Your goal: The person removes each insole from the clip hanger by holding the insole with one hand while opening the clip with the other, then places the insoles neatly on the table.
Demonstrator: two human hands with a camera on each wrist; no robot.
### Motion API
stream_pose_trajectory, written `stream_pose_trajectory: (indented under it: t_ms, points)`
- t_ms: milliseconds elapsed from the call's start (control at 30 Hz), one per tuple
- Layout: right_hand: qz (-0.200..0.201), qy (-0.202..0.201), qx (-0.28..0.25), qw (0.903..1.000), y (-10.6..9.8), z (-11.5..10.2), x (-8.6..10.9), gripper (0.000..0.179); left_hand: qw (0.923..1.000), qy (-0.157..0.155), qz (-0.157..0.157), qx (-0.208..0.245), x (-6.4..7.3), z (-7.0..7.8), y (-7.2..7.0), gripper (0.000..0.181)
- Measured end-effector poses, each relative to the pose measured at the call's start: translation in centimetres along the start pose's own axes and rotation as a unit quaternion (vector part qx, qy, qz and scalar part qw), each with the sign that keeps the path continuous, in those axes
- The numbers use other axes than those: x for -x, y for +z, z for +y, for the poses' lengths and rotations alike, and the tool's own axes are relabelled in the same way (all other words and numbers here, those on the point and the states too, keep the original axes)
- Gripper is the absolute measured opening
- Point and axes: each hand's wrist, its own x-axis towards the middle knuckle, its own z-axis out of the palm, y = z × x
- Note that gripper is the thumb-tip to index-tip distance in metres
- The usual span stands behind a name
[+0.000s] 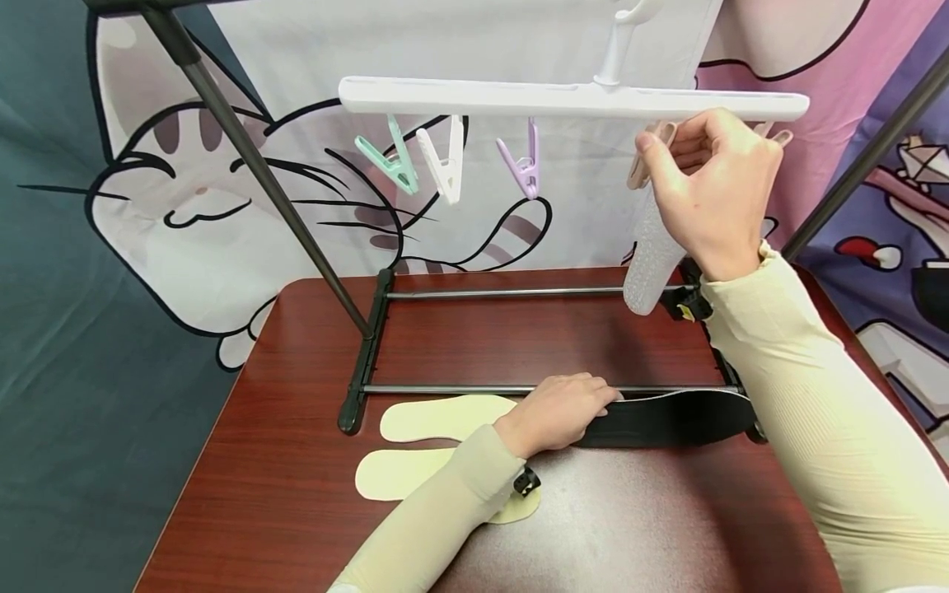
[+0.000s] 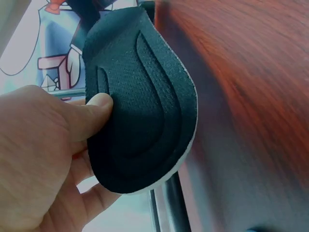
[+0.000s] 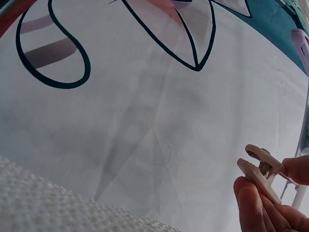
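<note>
My left hand (image 1: 558, 412) holds a black insole (image 1: 667, 420) just above the table's front rail, its thumb (image 2: 94, 113) on the dark face and the fingers behind. Up at the white hanger (image 1: 474, 97), my right hand (image 1: 719, 185) pinches a beige clothespin (image 1: 643, 171) between thumb and fingers. The right wrist view shows this clothespin (image 3: 260, 171) with nothing between its tips. A speckled grey insole (image 1: 651, 259) hangs down below the right hand, its upper end hidden. Another beige clothespin (image 1: 774, 134) shows just right of that hand.
Mint (image 1: 396, 161), white (image 1: 445, 161) and purple (image 1: 525, 161) clothespins hang from the hanger. Two pale yellow insoles (image 1: 404, 473) lie on the brown table (image 1: 245, 486), partly under the left arm. A dark metal stand (image 1: 259, 177) with low rails (image 1: 504, 292) surrounds the work.
</note>
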Motion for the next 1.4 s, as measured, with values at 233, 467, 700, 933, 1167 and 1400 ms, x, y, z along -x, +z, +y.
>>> stream_pose_trajectory:
  t_ms: [233,467,700,933,1167,1400]
  points:
    - [-0.001,0.0,0.004,1.0,0.0,0.0,-0.1,0.027,0.9994,-0.013,-0.033,0.004,-0.1,-0.2,0.4,0.03]
    - [-0.002,0.0,-0.002,1.0,0.1,0.0,0.0,0.027,0.9987,-0.023,-0.046,0.008,-0.1,-0.1,0.9,0.03]
    - [-0.002,-0.003,0.003,1.0,0.1,0.0,0.1,0.031,0.9985,-0.032,-0.04,-0.02,-0.2,0.0,1.2,0.026]
    - [-0.005,0.001,0.003,1.0,0.1,0.0,0.2,0.033,0.9979,-0.036,-0.03,-0.044,-0.2,0.2,1.4,0.026]
    - [-0.002,0.003,0.001,1.0,0.2,0.0,0.2,0.034,0.9965,-0.042,-0.027,-0.068,-0.1,0.3,1.6,0.027]
    - [0.0,0.013,-0.015,0.9998,0.2,0.2,0.2,0.034,0.997,-0.047,-0.032,-0.053,-0.2,0.3,1.7,0.034]
